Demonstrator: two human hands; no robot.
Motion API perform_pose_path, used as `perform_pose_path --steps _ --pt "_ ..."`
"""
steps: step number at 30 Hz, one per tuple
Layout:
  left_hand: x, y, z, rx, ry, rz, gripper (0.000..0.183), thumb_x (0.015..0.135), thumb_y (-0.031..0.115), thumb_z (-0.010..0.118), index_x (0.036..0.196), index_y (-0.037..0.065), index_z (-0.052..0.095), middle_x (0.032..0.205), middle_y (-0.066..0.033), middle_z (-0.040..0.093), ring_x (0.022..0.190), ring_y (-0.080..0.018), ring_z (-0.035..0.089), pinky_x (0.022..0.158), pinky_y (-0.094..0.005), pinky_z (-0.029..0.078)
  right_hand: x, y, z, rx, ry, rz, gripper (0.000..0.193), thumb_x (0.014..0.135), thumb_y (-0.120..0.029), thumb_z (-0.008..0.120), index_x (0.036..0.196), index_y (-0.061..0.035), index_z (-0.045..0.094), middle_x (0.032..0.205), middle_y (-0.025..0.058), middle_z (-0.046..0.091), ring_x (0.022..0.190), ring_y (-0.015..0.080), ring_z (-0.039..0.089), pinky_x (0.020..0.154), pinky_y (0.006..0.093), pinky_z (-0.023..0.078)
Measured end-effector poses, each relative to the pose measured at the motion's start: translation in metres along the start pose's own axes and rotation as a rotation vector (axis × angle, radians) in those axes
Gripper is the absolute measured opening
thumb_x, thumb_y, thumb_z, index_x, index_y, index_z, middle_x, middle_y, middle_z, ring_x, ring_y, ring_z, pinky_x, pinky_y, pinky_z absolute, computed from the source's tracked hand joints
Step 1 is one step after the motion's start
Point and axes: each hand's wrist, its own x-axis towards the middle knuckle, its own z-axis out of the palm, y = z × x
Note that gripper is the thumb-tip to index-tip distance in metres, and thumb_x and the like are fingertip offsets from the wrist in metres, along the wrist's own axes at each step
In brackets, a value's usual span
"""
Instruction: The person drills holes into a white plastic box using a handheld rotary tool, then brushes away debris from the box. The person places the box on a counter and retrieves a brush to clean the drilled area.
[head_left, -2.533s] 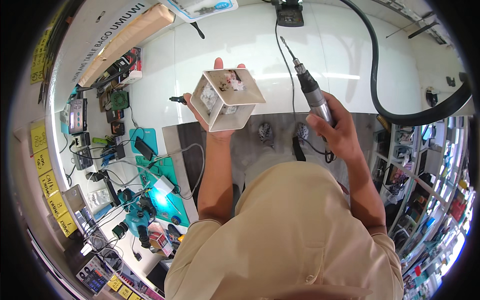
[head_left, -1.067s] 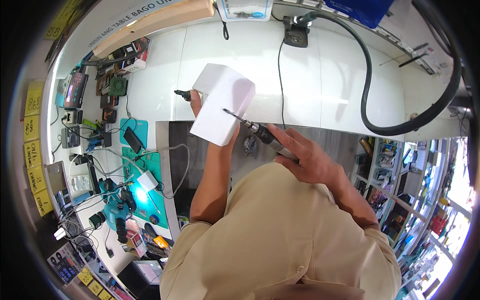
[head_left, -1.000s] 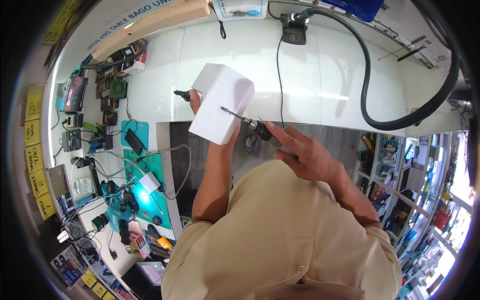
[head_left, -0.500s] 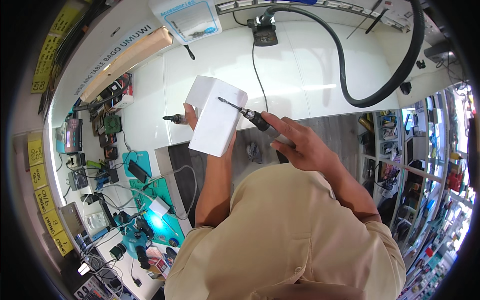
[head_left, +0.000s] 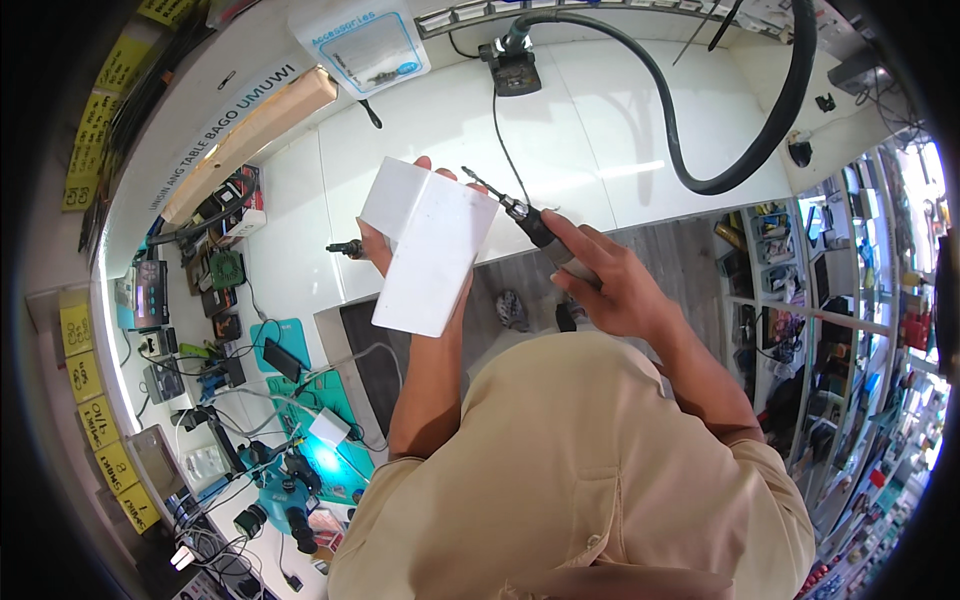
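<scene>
A white block-like piece with two flat faces meeting at an edge (head_left: 435, 250) is held up over the bench's near edge. My left hand (head_left: 375, 248) wraps round it from behind and below, fingertips showing over its far edge; the palm is hidden. My right hand (head_left: 618, 285) grips a rotary tool (head_left: 540, 235) with a dark collar and a slim metal bit. The bit points up and left, its tip just past the piece's upper right corner. Whether it touches the piece or my fingertips, I cannot tell.
Another dark-tipped tool (head_left: 345, 248) lies on the white bench (head_left: 570, 130) left of the piece. A thick black hose (head_left: 665, 90) loops overhead at right. At left are a teal microscope (head_left: 285, 490), a lit green mat (head_left: 325, 400) and tangled cables. Shelves (head_left: 830, 320) stand at right.
The white piece has tilted in my left hand, and more fingertips show over its far edge. The bit, earlier in front of its face, now lies beyond its upper right corner.
</scene>
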Motion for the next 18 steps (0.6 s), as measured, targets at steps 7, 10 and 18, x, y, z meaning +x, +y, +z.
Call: perform_pose_path --steps 7,10,18 --pt "-0.001 0.017 0.007 0.164 0.258 0.069 0.071 0.109 0.064 0.044 0.152 0.008 0.054 0.15 -0.0143 0.059 0.129 -0.0314 0.062 0.115 -0.0659 0.046 -0.009 -0.005 0.012 -0.021 0.054 -0.166 0.084 0.096 -0.001 0.073 0.17 -0.0236 0.041 0.096 0.0141 0.062 0.072 0.0366 0.059 0.065 0.0453 0.05" --pt "-0.006 0.02 0.011 0.121 0.179 0.054 0.072 0.108 0.065 0.046 0.151 0.008 0.056 0.148 -0.0131 0.06 0.128 -0.0313 0.062 0.113 -0.0656 0.047 -0.005 -0.004 0.012 -0.016 0.055 -0.045 0.083 0.097 -0.001 0.072 0.17 -0.0238 0.04 0.098 0.0148 0.063 0.078 0.0377 0.061 0.07 0.0455 0.052" --pt "-0.011 0.027 0.012 0.13 0.013 0.124 0.064 0.11 0.059 0.048 0.151 0.011 0.058 0.153 -0.0154 0.059 0.13 -0.0328 0.063 0.115 -0.066 0.047 -0.006 -0.003 0.006 -0.081 0.129 -0.088 0.084 0.095 -0.003 0.075 0.168 -0.0268 0.043 0.1 0.0137 0.064 0.081 0.0379 0.065 0.074 0.0454 0.055"
